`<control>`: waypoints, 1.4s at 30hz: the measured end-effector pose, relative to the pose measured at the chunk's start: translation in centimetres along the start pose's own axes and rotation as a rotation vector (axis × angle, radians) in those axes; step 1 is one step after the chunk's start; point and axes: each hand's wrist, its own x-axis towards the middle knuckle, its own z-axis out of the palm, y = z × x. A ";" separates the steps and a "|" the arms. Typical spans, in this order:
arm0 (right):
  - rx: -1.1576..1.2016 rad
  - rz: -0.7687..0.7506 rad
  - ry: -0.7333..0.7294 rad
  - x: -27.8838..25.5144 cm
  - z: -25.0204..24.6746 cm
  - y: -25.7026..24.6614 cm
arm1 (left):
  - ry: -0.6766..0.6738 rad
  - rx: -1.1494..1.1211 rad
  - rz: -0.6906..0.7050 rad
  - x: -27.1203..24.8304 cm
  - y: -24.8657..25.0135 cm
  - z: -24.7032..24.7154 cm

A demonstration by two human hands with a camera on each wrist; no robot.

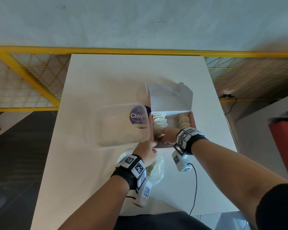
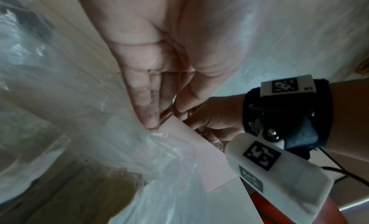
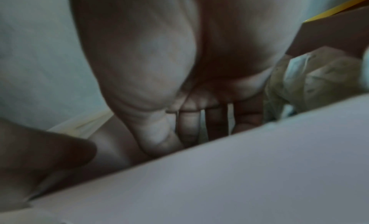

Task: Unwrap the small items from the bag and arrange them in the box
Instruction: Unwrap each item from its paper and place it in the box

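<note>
An open pink-and-white box [image 1: 193,122] stands on the white table, lid raised. Two rows of pale small items lie in it, a left row [image 1: 159,121] and a right row [image 1: 183,121]. My right hand [image 1: 163,138] reaches into the box's near-left corner, fingers [image 3: 188,129] straight and pointing down behind the white front wall [image 3: 219,172]; their tips are hidden. A pale item [image 3: 311,79] lies beside it. My left hand [image 1: 152,145] pinches the box's near-left corner [image 2: 191,142] between fingers [image 2: 147,110] and thumb. The clear plastic bag [image 1: 157,170] lies under my left wrist.
A clear plastic tub [image 1: 120,125] with a purple label lies left of the box, touching it. A black cable [image 1: 195,183] trails from my right wrist over the table's near edge. A yellow mesh fence [image 1: 40,77] runs behind the table [image 1: 93,83].
</note>
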 end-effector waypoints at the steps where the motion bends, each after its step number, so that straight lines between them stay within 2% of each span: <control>1: 0.011 -0.007 0.014 -0.2 -0.1 0.1 | -0.002 -0.005 0.000 0.0 -0.1 0.0; 6: 0.076 0.087 0.081 0.0 -0.9 1.4 | -0.016 -0.029 -0.003 0.1 -0.3 0.1; 13: 0.255 0.049 0.092 0.5 0.3 0.3 | -0.056 -0.001 -0.010 0.4 -0.3 0.0; 17: 0.314 0.063 0.139 -0.5 -0.1 0.6 | -0.062 -0.081 0.010 -0.3 -0.2 -0.9; 20: 0.425 0.038 0.330 -2.6 -0.7 1.2 | 0.050 -0.212 0.087 -1.9 -0.5 -3.2; 22: 0.453 -0.041 0.472 -5.4 -0.5 0.9 | 0.155 -0.313 0.119 -3.7 -1.7 -5.1; 24: 0.400 -0.159 0.534 -8.7 0.7 -0.6 | 0.248 -0.330 0.098 -5.6 -4.0 -6.6; 26: 0.389 -0.279 0.434 -10.8 3.1 -2.6 | 0.253 -0.203 0.042 -7.0 -6.8 -6.6; 27: 0.356 -0.316 0.357 -11.2 4.7 -3.6 | 0.201 -0.124 0.011 -7.4 -8.0 -6.0; 30: 0.228 -0.272 0.182 -10.2 9.1 -6.6 | 0.023 -0.008 -0.060 -7.4 -9.8 -2.4; 34: 0.140 -0.110 0.198 -7.2 11.1 -9.0 | -0.062 0.092 -0.158 -6.6 -10.5 0.1; 37: 0.089 0.003 0.208 -6.0 11.7 -9.7 | -0.130 0.136 -0.171 -6.4 -10.6 0.6; 42: -0.137 0.090 0.193 -5.9 12.6 -10.7 | -0.107 0.163 -0.167 -6.5 -10.4 1.2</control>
